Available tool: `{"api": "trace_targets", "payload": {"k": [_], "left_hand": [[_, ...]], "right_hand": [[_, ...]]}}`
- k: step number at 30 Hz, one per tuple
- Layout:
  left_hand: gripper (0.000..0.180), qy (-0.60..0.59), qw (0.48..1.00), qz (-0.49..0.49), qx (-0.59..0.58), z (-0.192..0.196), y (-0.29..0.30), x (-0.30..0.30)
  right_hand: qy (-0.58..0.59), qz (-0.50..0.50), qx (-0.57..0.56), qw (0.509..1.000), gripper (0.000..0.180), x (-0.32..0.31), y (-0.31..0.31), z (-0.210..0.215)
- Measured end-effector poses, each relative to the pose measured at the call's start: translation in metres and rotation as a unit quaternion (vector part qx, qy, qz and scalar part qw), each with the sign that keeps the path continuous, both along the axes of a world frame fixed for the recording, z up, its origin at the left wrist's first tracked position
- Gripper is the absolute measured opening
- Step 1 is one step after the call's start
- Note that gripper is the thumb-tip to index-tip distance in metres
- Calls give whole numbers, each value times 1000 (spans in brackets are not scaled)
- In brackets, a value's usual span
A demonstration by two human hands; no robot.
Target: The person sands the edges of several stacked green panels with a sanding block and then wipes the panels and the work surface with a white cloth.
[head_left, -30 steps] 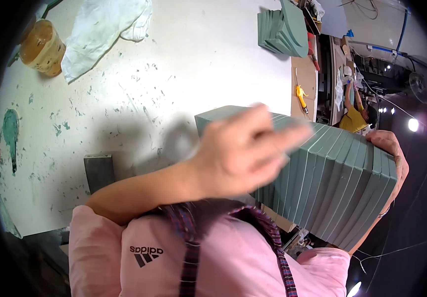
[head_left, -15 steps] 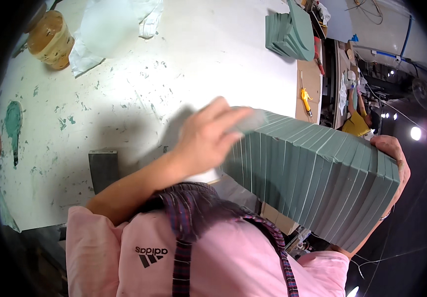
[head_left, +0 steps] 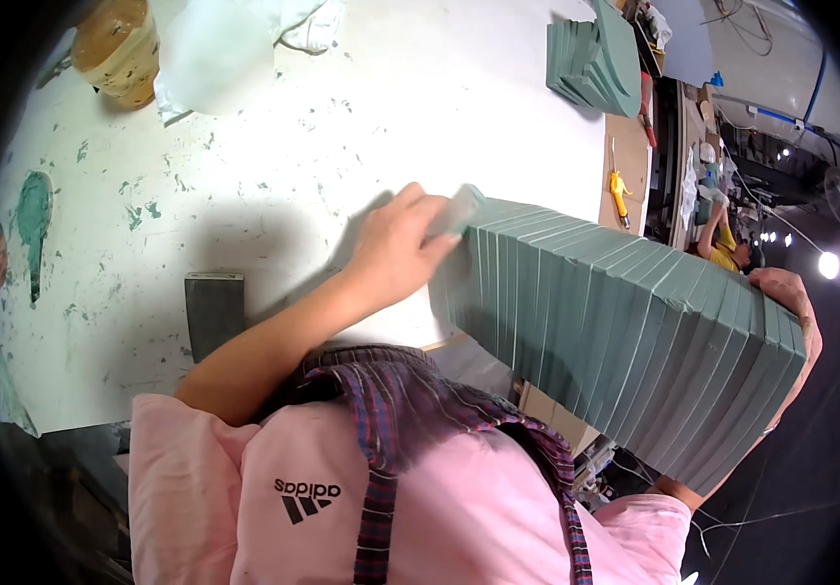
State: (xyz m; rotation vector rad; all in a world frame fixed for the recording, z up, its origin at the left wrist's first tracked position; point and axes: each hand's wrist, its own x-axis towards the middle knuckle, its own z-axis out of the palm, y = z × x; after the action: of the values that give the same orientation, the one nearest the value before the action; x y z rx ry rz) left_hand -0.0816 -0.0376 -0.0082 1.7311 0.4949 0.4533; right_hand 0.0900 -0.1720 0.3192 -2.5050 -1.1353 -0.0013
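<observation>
Slabs (head_left: 625, 331), grey-green, stand packed in 1 row at the white table's (head_left: 400, 107) edge. The right hand (head_left: 790, 295) grips the row's right end, curled around its corner. The left hand (head_left: 396, 244) pinches a small blurred pale piece (head_left: 462, 209) at the left end; whether that touches the row, I cannot tell.

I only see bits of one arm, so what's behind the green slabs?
The right arm: part peeks out below the slabs, and the right hand curls round their right end. The slabs cover the arm's middle and whatever else is behind.
</observation>
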Motion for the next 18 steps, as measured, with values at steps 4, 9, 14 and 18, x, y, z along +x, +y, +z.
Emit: {"api": "trace_targets", "payload": {"k": [4,9,14,18], "left_hand": [[47,-80,996,14,-30,41,8,8],[52,-12,999,-30,-2,6,-1,-7],[51,121,991,-61,-8,-5,-1,-7],[49,82,995,-62,-17,0,6,2]], "right_hand": [[-10,-17,-37,999,58,1,-6,4],[-28,-50,-82,995,57,4,-9,13],[-31,23,-68,997,38,5,-8,11],[-38,24,-74,996,48,5,-7,7]]}}
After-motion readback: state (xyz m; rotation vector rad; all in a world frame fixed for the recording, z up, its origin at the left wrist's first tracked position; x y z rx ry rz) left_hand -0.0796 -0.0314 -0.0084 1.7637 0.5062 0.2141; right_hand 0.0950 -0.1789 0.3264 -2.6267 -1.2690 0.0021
